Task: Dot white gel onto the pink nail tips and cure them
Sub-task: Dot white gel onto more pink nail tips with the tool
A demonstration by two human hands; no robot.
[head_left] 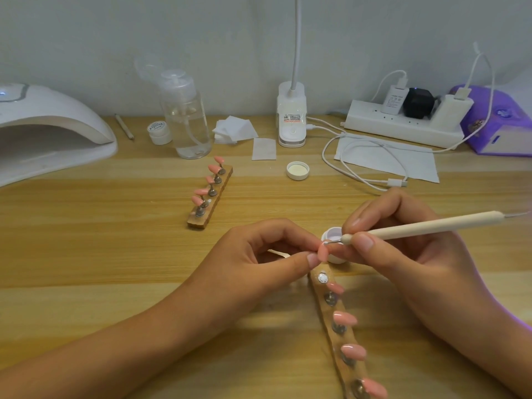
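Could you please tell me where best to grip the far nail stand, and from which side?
Probably by its two short ends, coming from the right: the stand is a narrow wooden strip, its pink tips overhang the left edge on pegs, and the right edge and ends are bare, so fingers there should stay off the tips.

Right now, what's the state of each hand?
Left hand: closed, pinching a pink tip.
Right hand: closed, holding the pen.
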